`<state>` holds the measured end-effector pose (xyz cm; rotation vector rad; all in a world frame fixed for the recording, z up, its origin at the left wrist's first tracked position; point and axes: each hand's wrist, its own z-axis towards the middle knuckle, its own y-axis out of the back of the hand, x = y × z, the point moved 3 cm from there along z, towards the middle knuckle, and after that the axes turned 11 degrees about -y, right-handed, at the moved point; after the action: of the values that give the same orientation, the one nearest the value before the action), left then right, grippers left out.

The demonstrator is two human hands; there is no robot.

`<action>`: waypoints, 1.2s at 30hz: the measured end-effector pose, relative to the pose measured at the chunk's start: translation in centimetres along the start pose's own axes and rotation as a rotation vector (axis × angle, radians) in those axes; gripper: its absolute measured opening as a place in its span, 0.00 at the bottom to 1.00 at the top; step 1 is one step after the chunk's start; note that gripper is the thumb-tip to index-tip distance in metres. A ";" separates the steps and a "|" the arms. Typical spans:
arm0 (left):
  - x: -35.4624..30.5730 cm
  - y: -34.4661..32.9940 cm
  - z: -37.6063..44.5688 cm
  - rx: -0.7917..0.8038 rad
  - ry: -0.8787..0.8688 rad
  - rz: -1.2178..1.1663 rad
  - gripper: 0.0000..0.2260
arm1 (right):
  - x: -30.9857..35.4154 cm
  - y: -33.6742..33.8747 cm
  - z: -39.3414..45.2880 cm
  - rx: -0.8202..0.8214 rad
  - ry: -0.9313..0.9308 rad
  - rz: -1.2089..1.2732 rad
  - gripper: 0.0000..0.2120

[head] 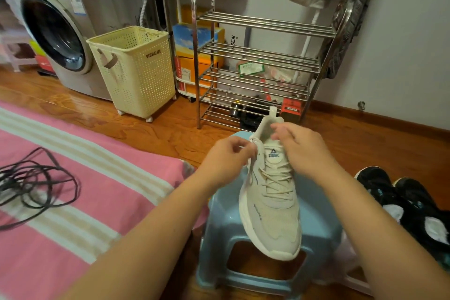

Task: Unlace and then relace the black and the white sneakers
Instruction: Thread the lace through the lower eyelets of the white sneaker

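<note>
Far left, a black cable (pixel 36 185) lies coiled on the pink striped bedcover (pixel 73 226). Behind it stand a washing machine (pixel 56 31) and a cream perforated laundry basket (pixel 136 68), then a bare steel shoe rack (pixel 255 66) against the wall.

In the middle, the white sneaker (pixel 270 192) sits on a light blue plastic stool (pixel 219 226). Its long axis runs almost straight away from the person, leaning slightly: the toe points back toward the person and juts past the stool's near edge, while the heel with its pull tab points toward the rack. The lace (pixel 276 179) is still crossed through the eyelets up to the tongue.

The left hand (pixel 229 157) comes in from the lower left, forearm bare, fingers curled, and pinches a lace end at the top eyelets on the shoe's left side. The right hand (pixel 302 147) reaches in from the lower right and lies over the collar and tongue, its fingers bent down at the shoe's opening; whether they grip lace or just touch the shoe I cannot tell.

On the floor to the right, the black sneakers (pixel 404 202) rest side by side, apart from the stool.
</note>
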<state>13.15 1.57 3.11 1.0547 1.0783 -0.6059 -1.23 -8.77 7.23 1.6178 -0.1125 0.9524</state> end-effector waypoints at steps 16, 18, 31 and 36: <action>2.6 4.1 -1.8 -0.475 0.039 0.391 0.10 | -0.7 -0.2 1.4 0.100 -0.099 0.017 0.26; 1.1 1.8 -1.7 -0.339 -0.117 0.376 0.07 | 0.2 -0.9 2.1 0.057 -0.046 -0.122 0.26; 0.9 -1.6 -2.5 -0.001 -0.029 0.012 0.20 | 1.1 -1.1 2.0 0.278 -0.130 0.262 0.03; 0.5 -1.7 -2.7 0.006 0.012 -0.041 0.20 | 0.8 -1.3 1.7 0.200 -0.116 0.277 0.05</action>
<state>10.78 3.40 1.75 1.0447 1.1114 -0.6364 0.90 -9.47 6.76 1.8759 -0.3380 1.1074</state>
